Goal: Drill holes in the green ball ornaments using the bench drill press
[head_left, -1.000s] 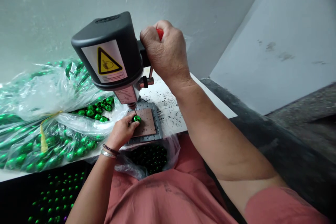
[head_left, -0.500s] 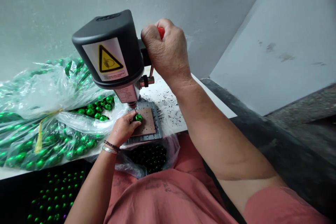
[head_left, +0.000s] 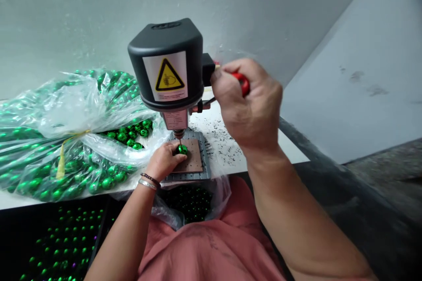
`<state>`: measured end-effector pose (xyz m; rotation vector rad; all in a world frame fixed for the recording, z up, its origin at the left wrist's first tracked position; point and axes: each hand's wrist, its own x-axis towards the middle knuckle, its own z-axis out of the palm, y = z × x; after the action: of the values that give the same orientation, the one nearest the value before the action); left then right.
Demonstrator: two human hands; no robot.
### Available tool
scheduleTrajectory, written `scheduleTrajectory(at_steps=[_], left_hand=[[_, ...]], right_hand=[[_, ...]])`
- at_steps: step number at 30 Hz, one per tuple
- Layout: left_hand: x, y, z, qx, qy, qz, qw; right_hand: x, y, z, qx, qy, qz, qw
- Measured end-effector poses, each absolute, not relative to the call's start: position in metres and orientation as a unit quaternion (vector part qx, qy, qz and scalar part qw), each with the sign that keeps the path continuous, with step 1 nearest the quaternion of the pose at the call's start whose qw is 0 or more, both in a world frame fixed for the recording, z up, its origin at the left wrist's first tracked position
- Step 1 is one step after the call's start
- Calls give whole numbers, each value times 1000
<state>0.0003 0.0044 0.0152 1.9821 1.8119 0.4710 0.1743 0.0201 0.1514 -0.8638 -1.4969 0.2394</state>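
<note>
Pinched between the thumb and fingers of my left hand is a shiny green ball. It rests on a brown board on the grey base of a small drill press. The thin drill bit points down at the top of the ball; whether its tip is inside I cannot tell. Closed around the red-knobbed lever of the press is my right hand, to the right of the black motor housing.
Left of the press lies a clear plastic bag full of green balls, with a yellow tie. Dark shavings litter the white table. Below the edge are an open bag of balls and a dark tray with rows of balls.
My right hand has pulled the lever down and toward me. The view has shifted, so the press appears farther right. My left hand still pinches the ball under the bit.
</note>
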Motion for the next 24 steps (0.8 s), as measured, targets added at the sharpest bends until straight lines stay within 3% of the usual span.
scheduleTrajectory(at_steps=[10, 24], left_hand=[[0, 3, 19, 720, 640, 162, 215], [2, -1, 22, 724, 638, 161, 208]], right_hand=[[180, -9, 148, -434, -670, 195, 570], [171, -14, 105, -424, -641, 34, 639]])
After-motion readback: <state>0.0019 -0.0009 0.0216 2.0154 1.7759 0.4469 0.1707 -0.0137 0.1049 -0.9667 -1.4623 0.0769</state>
